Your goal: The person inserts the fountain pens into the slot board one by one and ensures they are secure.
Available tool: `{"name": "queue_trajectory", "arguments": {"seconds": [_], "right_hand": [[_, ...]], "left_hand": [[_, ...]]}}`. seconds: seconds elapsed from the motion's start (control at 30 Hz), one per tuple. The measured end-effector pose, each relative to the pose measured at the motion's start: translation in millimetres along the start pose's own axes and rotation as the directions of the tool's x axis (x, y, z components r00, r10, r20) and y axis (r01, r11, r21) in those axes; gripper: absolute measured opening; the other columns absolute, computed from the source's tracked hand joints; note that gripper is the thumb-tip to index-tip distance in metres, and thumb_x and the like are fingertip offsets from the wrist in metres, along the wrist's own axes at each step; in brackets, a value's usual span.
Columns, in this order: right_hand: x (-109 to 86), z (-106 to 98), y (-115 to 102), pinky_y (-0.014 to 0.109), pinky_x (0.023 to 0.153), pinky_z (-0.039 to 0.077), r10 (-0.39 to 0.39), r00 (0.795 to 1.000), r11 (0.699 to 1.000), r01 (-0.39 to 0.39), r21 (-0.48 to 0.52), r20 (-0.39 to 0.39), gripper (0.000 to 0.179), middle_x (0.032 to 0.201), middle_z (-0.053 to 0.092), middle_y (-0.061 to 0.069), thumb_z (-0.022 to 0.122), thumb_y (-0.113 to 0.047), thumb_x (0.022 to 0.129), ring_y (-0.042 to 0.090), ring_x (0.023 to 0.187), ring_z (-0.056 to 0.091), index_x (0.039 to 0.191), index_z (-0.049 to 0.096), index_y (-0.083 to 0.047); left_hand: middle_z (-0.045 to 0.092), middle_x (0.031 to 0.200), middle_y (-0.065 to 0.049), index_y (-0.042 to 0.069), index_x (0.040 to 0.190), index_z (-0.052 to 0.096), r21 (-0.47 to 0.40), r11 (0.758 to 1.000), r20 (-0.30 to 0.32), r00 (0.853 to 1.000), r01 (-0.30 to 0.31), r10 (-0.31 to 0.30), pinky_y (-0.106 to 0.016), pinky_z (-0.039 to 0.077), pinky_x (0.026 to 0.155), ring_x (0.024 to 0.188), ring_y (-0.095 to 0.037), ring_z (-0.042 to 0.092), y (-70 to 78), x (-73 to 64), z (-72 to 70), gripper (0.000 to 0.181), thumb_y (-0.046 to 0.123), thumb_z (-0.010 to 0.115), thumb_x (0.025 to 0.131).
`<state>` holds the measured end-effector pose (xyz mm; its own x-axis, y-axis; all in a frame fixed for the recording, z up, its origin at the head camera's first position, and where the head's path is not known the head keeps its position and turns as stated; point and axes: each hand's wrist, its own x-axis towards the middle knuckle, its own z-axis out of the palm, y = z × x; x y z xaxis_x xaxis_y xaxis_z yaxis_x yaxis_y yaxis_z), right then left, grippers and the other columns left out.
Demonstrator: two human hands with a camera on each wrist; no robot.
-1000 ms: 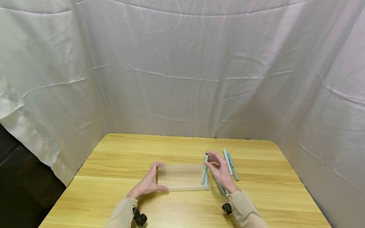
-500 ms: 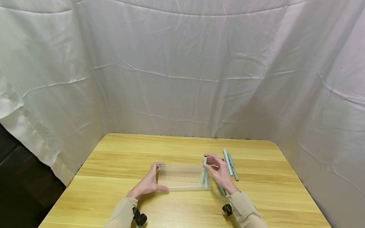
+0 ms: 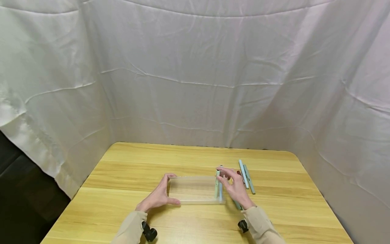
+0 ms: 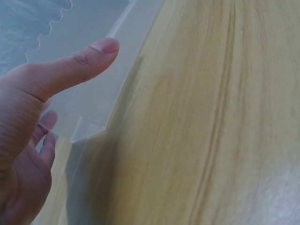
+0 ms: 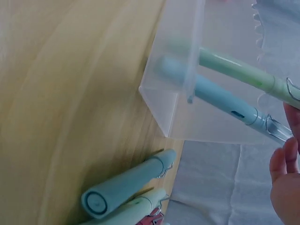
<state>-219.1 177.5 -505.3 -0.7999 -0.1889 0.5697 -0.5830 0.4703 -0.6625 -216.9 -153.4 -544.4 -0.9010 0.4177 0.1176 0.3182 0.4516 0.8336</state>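
Head view: the green pen (image 3: 217, 186), standing near upright in the clear rack (image 3: 198, 202), is pinched up top by the right hand (image 3: 234, 186); the rack's left end is gripped by the left hand (image 3: 159, 196).

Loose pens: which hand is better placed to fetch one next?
Right hand, probably, after releasing the light green pen: it's nearer the loose pens; the farther left hand grips the clear holder.

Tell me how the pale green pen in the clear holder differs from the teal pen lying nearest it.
The pale green pen stands in the clear holder; the teal pen lies on the table. The right hand pinches the pale green pen, not the teal pen. Both have clips.
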Motion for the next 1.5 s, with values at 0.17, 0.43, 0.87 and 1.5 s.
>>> {"name": "queue_trajectory", "arguments": {"seconds": [0.17,0.43,0.87,1.5], "right_hand": [[1.2,2.2,-0.7,0.036,0.084,0.045,-0.014,1.000,0.995,0.014,-0.095,0.003,0.037,0.105,0.067,0.002,0.075,-0.009,0.089,0.019,0.102,0.049,0.125,0.068,-0.013],[6.3,6.6,0.3,0.042,0.087,0.035,-0.133,0.991,0.974,0.127,-0.186,-0.016,0.050,0.108,0.051,0.011,0.089,-0.009,0.072,0.025,0.104,0.038,0.119,0.071,-0.012],[11.2,8.6,3.5,0.037,0.085,0.025,-0.067,0.998,0.981,0.067,-0.183,0.009,0.051,0.106,0.042,0.013,0.087,-0.010,0.074,0.023,0.099,0.030,0.121,0.070,-0.007],[13.1,8.2,8.5,0.052,0.094,0.034,0.042,0.997,0.989,-0.031,-0.148,0.069,0.050,0.125,0.048,0.019,0.082,-0.010,0.081,0.034,0.112,0.035,0.129,0.066,-0.008]], "left_hand": [[0.039,0.147,-0.018,0.008,0.142,0.032,-0.004,1.000,-0.002,1.000,-0.002,0.002,-0.063,0.029,0.122,0.143,-0.039,0.037,0.6,-0.4,-0.3,0.101,0.029,0.095,0.065],[0.039,0.147,-0.019,0.009,0.143,0.032,-0.009,1.000,-0.004,1.000,0.008,-0.008,-0.064,0.028,0.122,0.142,-0.039,0.037,0.7,-0.5,0.2,0.101,0.029,0.095,0.065],[0.038,0.148,-0.018,0.009,0.143,0.032,-0.006,1.000,-0.004,1.000,0.009,-0.009,-0.064,0.028,0.122,0.143,-0.038,0.036,0.1,-0.7,0.0,0.101,0.029,0.095,0.065],[0.037,0.149,-0.019,0.008,0.143,0.032,-0.004,1.000,-0.001,1.000,0.022,-0.022,-0.065,0.027,0.122,0.144,-0.040,0.034,0.8,-0.6,-0.1,0.101,0.027,0.095,0.065]]}}
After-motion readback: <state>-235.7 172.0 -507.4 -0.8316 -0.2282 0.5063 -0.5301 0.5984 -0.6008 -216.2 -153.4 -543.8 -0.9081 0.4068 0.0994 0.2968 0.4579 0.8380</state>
